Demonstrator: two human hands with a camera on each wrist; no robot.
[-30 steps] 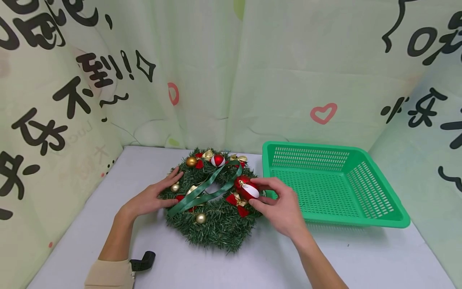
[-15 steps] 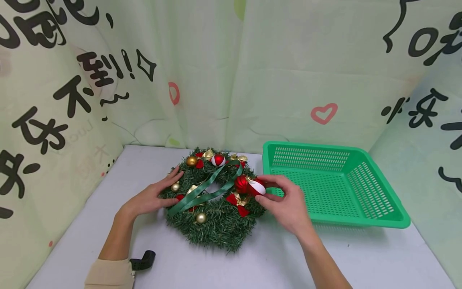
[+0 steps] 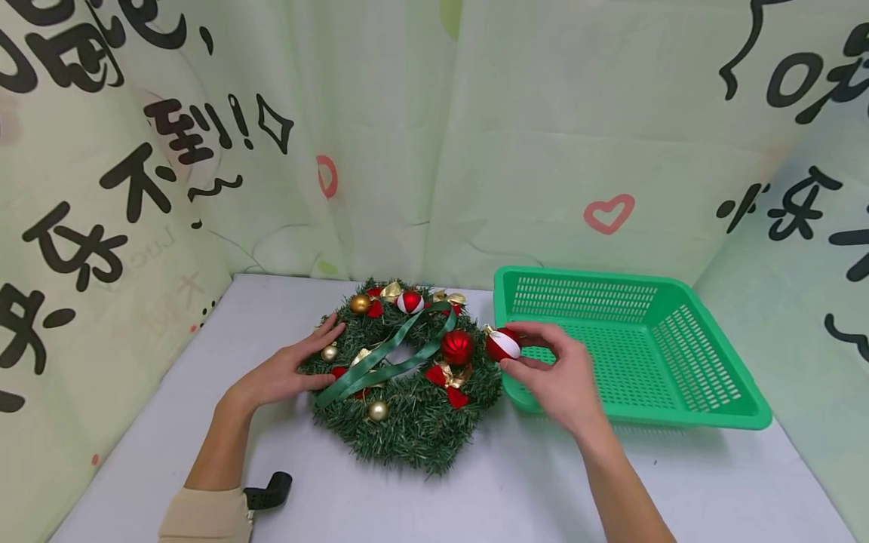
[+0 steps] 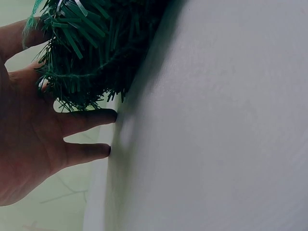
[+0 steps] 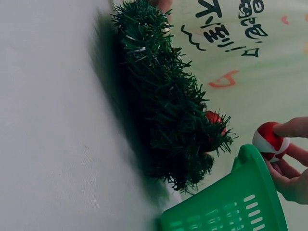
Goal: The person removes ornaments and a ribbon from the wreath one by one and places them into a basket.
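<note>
A green Christmas wreath (image 3: 414, 430) lies on the white table, dressed with small gold balls, red and gold bows, a green ribbon (image 3: 380, 369) and a ribbed red ball (image 3: 457, 347). On its left side rests my left hand (image 3: 281, 369), fingers spread; in the left wrist view two fingertips (image 4: 103, 150) reach the table beside the wreath. My right hand (image 3: 560, 377) pinches a red and white Christmas ball (image 3: 503, 345) between thumb and fingers. That ball hangs in the air near the basket's left rim, just right of the wreath; the right wrist view also has the ball (image 5: 270, 140) above the rim.
A green plastic basket (image 3: 631, 275) with slotted walls stands to the right of the wreath. A printed curtain (image 3: 516, 188) encloses the back and sides of the table. A black object (image 3: 269, 490) sits by the left sleeve.
My right hand has carried the red and white ball off to the right, from over the wreath's red ball to the basket's edge. The left hand has stayed in place.
</note>
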